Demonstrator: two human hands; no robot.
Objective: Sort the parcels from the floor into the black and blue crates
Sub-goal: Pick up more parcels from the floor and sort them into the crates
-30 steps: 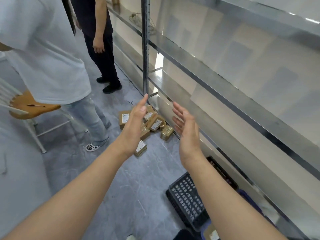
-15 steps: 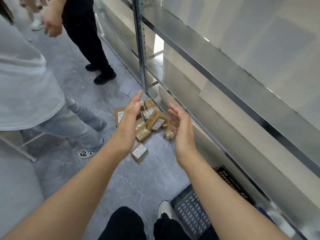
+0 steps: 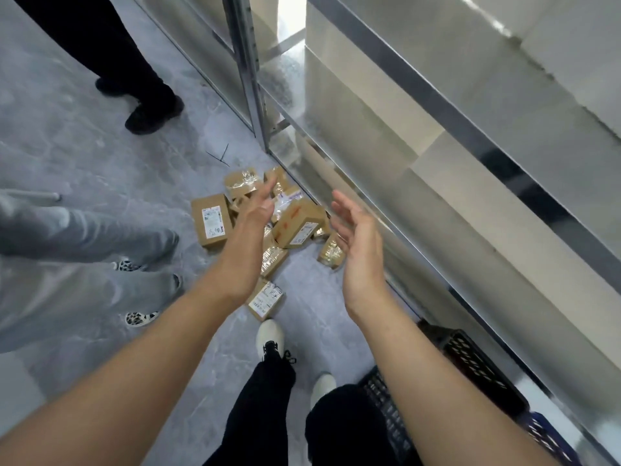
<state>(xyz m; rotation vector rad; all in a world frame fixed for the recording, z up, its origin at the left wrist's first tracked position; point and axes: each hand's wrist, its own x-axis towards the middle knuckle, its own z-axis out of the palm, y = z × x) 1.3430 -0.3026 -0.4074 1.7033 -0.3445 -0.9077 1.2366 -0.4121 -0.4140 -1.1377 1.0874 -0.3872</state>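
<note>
Both my left hand (image 3: 250, 230) and right hand (image 3: 359, 240) hang empty, fingers (image 3: 342, 205) straight and spread, palms facing so I can scoop from either side. Beneath and between them the parcels (image 3: 297, 227) lie heaped on the floor (image 3: 117, 156). The black crate (image 3: 477, 364) and the blue crate (image 3: 547, 435) sit behind my right wrist, I'd say close for dropping.

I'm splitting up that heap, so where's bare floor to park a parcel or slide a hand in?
Bare floor lies left of the labelled parcel, between the black shoes and grey trousers. A narrower strip runs between the nearest parcel and the small parcel. Crowded: the heap against the shelf.
</note>
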